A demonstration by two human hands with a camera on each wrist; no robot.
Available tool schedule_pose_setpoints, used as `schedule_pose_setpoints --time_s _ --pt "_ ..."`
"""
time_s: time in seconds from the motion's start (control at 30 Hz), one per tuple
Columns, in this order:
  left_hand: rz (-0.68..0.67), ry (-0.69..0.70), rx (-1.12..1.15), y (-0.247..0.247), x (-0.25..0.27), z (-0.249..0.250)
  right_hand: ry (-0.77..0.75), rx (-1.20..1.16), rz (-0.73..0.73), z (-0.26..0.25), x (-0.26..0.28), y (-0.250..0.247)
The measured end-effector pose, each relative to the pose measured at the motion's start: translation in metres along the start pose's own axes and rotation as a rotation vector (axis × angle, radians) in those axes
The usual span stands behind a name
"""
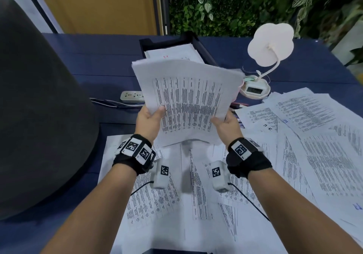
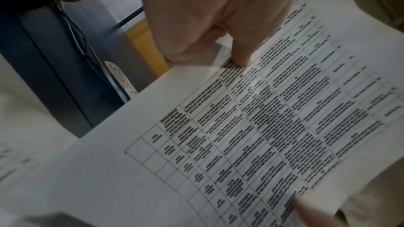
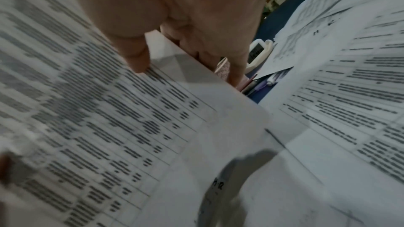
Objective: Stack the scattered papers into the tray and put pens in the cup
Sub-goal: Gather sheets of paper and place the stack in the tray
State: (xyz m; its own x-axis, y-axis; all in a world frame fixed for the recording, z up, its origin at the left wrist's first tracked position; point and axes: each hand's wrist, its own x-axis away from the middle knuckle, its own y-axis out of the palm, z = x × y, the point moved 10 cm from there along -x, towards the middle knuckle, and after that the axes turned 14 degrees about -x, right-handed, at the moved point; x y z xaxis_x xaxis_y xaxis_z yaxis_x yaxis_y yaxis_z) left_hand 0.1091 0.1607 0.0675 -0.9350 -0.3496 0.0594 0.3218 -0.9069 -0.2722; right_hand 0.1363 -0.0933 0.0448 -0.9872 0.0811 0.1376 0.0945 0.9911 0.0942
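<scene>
I hold a sheaf of printed papers (image 1: 188, 98) up over the desk, tilted toward the black tray (image 1: 204, 50) at the back, which has sheets in it. My left hand (image 1: 150, 119) pinches the sheaf's near left edge, thumb on top; the left wrist view shows the thumb on the papers (image 2: 251, 127). My right hand (image 1: 225, 124) pinches the near right edge, as the papers (image 3: 131, 118) in the right wrist view show. Several pens (image 3: 262, 82) lie on the desk past my right fingers. The cup is mostly hidden behind the sheaf.
Scattered papers (image 1: 314, 136) cover the desk below and to the right. A white desk lamp (image 1: 269, 45) with a clock base (image 1: 255, 91) stands at the right of the tray. A power strip (image 1: 131, 96) lies left. A dark chair back (image 1: 39, 106) fills the left.
</scene>
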Motion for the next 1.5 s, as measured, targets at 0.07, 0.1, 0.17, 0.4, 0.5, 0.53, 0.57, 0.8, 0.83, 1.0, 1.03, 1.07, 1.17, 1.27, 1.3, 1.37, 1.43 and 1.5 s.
schedule_pose_setpoints --time_s 0.07,0.1,0.17,0.4,0.5,0.53,0.57,0.8,0.83,1.0,1.03,1.07,1.17,1.27,1.3,1.37,1.43,1.5 --pt "0.003 0.019 0.063 -0.002 -0.005 0.011 0.017 -0.007 0.018 0.006 -0.001 -0.008" --pt "0.013 0.021 0.097 -0.004 -0.007 0.017 0.047 -0.008 0.016 0.011 -0.001 -0.011" --pt "0.069 -0.002 0.143 -0.01 -0.015 0.025 0.14 -0.022 -0.029 0.023 0.001 -0.011" --pt "0.139 0.04 -0.079 -0.015 -0.042 0.043 0.065 0.002 0.005 -0.003 -0.016 -0.014" --pt "-0.002 0.069 -0.332 0.001 -0.05 0.043 0.058 -0.06 0.019 -0.02 -0.033 -0.013" --pt "-0.057 0.088 -0.416 0.008 -0.053 0.042 0.062 -0.056 0.009 -0.025 -0.041 -0.012" --pt "-0.092 0.097 -0.5 0.012 -0.055 0.04 0.068 -0.05 -0.008 -0.03 -0.049 -0.009" --pt "0.009 0.266 -1.058 0.017 -0.072 0.061 -0.032 0.098 -0.018 -0.06 -0.115 0.005" --pt "0.016 0.297 -1.185 0.019 -0.076 0.062 -0.04 0.123 0.002 -0.061 -0.122 0.006" --pt "-0.099 0.334 -1.597 0.035 -0.085 0.045 -0.119 0.58 -0.046 -0.056 -0.147 0.014" --pt "-0.123 0.336 -1.652 0.038 -0.086 0.04 -0.145 0.727 -0.052 -0.056 -0.148 0.015" --pt "-0.142 0.34 -1.689 0.041 -0.086 0.035 -0.149 0.834 -0.054 -0.054 -0.149 0.014" --pt "-0.152 0.372 -1.718 0.048 -0.087 0.027 -0.153 1.026 -0.053 -0.049 -0.148 0.018" --pt "-0.171 0.38 -1.706 0.05 -0.088 0.025 -0.188 1.208 -0.059 -0.047 -0.137 0.027" --pt "-0.18 0.384 -1.665 0.049 -0.087 0.024 -0.199 1.214 -0.041 -0.048 -0.132 0.027" --pt "-0.172 0.393 -1.487 0.046 -0.082 0.022 -0.23 1.136 0.018 -0.051 -0.119 0.021" --pt "-0.14 0.395 -1.245 0.038 -0.07 0.019 -0.26 0.989 0.069 -0.05 -0.102 0.013" --pt "-0.139 0.394 -1.063 0.033 -0.053 0.012 -0.27 0.858 0.092 -0.04 -0.084 0.005"
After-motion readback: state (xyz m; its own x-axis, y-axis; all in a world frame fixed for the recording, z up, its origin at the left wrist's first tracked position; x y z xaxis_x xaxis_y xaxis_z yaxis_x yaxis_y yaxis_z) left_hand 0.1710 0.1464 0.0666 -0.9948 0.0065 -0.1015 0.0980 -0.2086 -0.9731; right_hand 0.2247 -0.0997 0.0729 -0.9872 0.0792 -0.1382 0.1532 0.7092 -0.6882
